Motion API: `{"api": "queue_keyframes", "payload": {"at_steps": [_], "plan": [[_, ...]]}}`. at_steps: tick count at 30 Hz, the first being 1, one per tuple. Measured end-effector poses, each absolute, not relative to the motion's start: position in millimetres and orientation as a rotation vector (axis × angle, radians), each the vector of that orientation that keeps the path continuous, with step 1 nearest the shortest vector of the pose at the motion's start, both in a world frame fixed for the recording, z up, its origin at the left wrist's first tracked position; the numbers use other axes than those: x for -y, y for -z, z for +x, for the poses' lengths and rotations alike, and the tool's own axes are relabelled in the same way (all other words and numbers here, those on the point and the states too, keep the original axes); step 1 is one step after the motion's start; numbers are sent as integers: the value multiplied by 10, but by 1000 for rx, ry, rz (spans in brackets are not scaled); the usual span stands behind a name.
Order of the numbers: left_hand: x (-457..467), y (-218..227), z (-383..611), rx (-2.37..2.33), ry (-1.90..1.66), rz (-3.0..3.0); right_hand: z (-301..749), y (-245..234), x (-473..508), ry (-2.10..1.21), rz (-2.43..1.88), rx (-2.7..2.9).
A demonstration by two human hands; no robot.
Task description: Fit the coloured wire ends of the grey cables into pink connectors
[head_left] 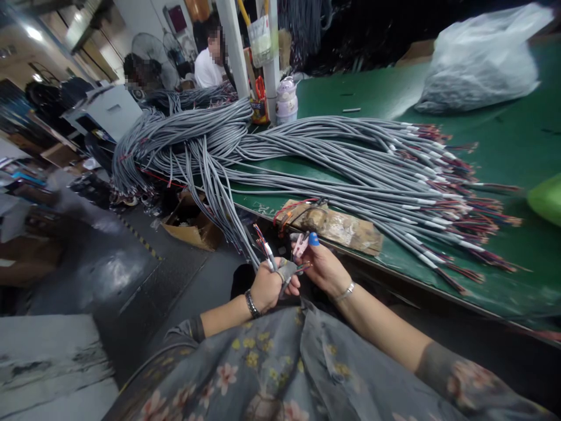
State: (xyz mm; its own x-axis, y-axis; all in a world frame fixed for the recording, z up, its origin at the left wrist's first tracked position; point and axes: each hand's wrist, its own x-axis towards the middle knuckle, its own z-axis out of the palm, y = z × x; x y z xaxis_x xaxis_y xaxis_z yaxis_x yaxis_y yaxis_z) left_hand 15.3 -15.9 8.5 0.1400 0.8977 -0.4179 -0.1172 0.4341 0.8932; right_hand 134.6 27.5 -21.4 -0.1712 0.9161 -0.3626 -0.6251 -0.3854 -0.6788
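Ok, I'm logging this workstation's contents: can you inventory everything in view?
Table: one, green, right
Cables: many, grey, across table
Plastic bag: one, whitish, upper right
Wooden block: one, brown, table's edge
Bottle: one, pale purple, upper middle
Open carton: one, brown, floor
Co-worker: one, white top, background
Clip-like tool: one, pink, below block
Clutter: uncounted, mixed colours, left, blurred
Left hand: one, black bracelet, around cable
Right hand: one, blue fingertip, at clip-like tool

grey floor (pixel 144 298) | green tabletop (pixel 372 93) | white post (pixel 234 47) | lit ceiling lamp (pixel 34 33)
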Motion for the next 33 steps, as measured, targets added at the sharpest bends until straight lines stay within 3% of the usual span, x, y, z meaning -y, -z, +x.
{"api": "queue_keyframes", "payload": {"at_steps": [12,24,33], "plan": [[257,24,21,-1228,-783,1013,1600,165,-87,-2085,-902,815],[239,-8,-3,-1181,-471,1128,1617,75,19,-1702,-1013,1455],[234,66,28,-1246,-726,1080,1681,168,132,-1668,-1097,1173]]}}
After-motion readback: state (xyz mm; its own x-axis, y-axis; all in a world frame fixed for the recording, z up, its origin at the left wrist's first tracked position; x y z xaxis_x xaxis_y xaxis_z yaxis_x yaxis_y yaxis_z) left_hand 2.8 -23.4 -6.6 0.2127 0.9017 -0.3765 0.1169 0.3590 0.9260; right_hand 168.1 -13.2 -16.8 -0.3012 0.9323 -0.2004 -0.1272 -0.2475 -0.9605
